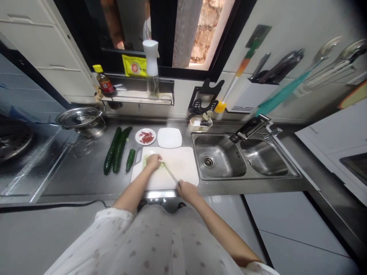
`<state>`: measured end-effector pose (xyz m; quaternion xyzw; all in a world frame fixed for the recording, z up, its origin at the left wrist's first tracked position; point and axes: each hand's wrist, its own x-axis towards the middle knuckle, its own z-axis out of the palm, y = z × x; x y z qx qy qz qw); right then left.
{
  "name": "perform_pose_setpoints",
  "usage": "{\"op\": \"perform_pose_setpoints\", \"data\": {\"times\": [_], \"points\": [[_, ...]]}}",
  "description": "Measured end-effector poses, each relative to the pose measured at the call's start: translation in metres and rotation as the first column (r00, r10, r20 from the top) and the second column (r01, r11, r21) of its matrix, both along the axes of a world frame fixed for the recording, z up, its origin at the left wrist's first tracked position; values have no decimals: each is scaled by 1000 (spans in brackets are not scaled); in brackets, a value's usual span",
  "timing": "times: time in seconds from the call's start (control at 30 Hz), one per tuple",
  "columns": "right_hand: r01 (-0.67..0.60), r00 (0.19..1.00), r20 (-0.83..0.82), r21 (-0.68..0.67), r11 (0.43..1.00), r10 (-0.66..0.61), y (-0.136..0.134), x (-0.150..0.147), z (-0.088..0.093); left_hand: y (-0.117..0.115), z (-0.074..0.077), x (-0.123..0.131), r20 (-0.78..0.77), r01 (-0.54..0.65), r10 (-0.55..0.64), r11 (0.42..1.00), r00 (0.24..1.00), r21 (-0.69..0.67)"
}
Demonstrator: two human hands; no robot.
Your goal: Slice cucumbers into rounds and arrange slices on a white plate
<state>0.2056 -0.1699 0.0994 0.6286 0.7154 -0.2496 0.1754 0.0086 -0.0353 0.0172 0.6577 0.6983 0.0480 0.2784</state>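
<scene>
On the white cutting board [183, 164], my right hand [187, 191] is closed around the handle of a knife [171, 175]. Its blade points away and to the left across the board. My left hand [154, 162] is closed, fingers bent together close to the blade's tip; what they hold, if anything, is too small to make out. A small green cucumber slice [163, 164] lies against the blade near the tip. More pale cucumber slices [145, 161] lie on the board, partly covered by my left hand. A short cut cucumber [130, 160] rests left of the board.
Two long cucumbers [117, 151] lie further left, by a lidded steel pot [83, 120]. Behind the board are a plate of red pieces [146, 136] and a white square plate [169, 138]. A double sink [219, 156] with a black faucet [246, 128] adjoins on the right.
</scene>
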Motion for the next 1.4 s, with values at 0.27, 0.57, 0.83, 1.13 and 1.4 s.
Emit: {"op": "perform_pose_setpoints", "data": {"times": [0.27, 0.57, 0.83, 1.13, 1.4], "points": [[30, 999, 19, -39, 999, -30, -4, 4, 2, -1, 3, 0, 2, -3, 3, 1000, 1000, 0], [-9, 1000, 9, -22, 1000, 9, 1, 1, 1, -3, 7, 1, 2, -11, 11, 1000, 1000, -7], [-33, 999, 32, 6, 999, 33, 7, 2, 5, -2, 8, 1, 2, 3, -3, 1000, 1000, -2], [-30, 999, 26, -29, 999, 30, 11, 5, 13, 0, 2, 0, 7, -2, 2, 1000, 1000, -4], [-13, 1000, 6, -32, 999, 13, 12, 5, 12, -1, 4, 0, 21, -1, 2, 1000, 1000, -11]]}}
